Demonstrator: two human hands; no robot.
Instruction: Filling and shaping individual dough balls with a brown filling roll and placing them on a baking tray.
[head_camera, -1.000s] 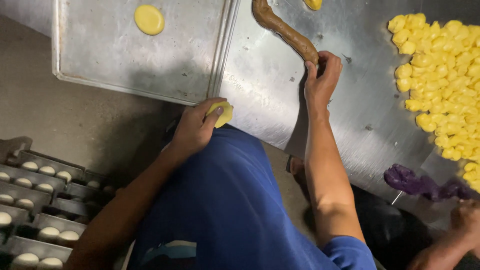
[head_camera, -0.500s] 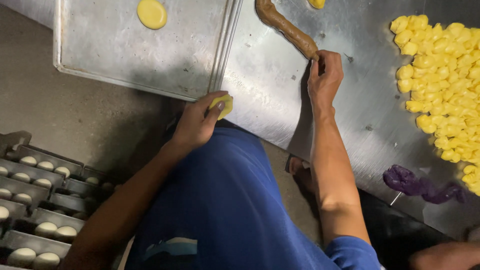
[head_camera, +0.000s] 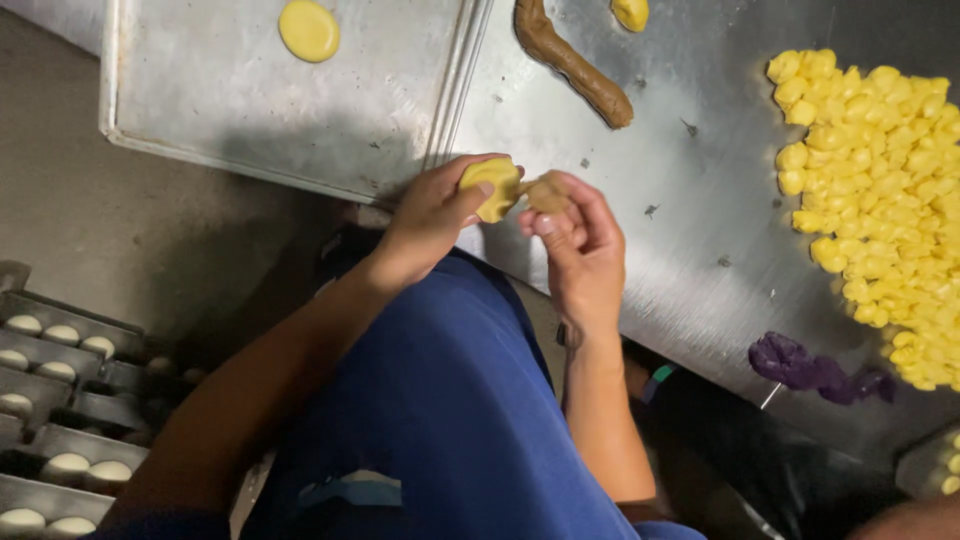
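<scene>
Two hands | left hand (head_camera: 430, 225): flattened yellow dough (head_camera: 489, 187) | right hand (head_camera: 575, 240): brown filling lump (head_camera: 546, 192)

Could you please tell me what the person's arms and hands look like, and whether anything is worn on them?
Both forearms are bare, with no sleeves in view. The left hand and right hand wear no gloves, and no rings or watch show. The fingers have short nails.
</scene>
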